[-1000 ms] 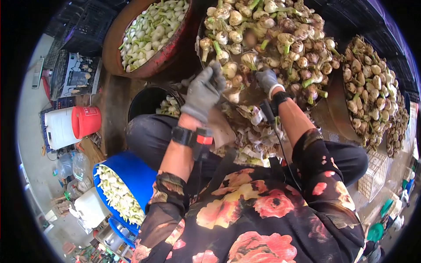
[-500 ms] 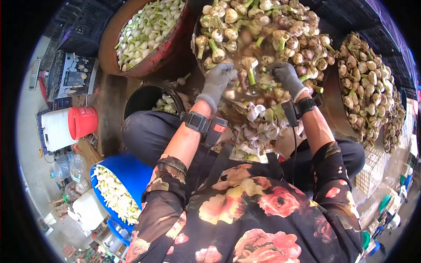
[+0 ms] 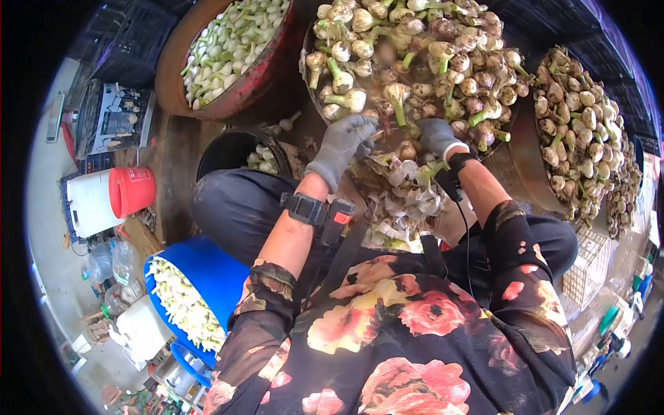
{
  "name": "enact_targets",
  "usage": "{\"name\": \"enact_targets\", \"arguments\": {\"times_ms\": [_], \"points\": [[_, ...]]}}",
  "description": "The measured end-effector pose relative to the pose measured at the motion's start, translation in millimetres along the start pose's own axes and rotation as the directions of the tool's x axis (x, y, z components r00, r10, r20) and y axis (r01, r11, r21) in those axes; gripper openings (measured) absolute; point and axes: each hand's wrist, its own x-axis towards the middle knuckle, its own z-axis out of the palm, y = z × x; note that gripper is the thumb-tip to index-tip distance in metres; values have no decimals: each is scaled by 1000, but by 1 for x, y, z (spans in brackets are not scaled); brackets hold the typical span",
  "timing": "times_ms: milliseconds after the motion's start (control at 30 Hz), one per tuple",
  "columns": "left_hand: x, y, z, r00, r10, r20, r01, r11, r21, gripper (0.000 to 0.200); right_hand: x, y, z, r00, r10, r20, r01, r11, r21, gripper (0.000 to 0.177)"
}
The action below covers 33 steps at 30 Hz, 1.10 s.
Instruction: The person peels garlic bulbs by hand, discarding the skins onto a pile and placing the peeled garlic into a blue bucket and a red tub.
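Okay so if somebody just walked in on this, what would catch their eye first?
Probably the big heap of soil-stained bulbs at the top centre, with the gloved left hand and gloved right hand at its near edge. Next, perhaps, the bright blue tub of pale pieces at lower left, and the red bucket above it.

L hand [image 3: 342,144] curled, R hand [image 3: 437,136] fwd

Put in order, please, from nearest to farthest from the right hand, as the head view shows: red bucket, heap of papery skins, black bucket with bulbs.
From the right hand:
1. Heap of papery skins, just in front of the body, close to the hand.
2. Black bucket, to the left, by the left knee.
3. Red bucket, farther out on the left.
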Motion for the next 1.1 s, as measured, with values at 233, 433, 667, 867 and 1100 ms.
{"name": "enact_targets", "arguments": {"times_ms": [233,433,667,867,1100], "points": [[12,-5,8,999,2,38,-14,954,299,32,-34,20,-46,946,111,-305,4,935,354,26],[21,-12,42,887,434,159,-440,686,580,57,-74,-13,-96,972,124,-199,188,94,978,22],[3,-4,62,961,251,114,-272,932,240,54,-100,-48,-90,947,155,-281,310,-220,925,21],[-9,-1,62,791,602,107,-542,610,579,53,-125,-74,-84,959,221,-176,178,11,984,17],[-23,3,60,765,620,177,-565,512,647,56,-128,-76,-78,975,183,-128,161,-179,971,16]]}}
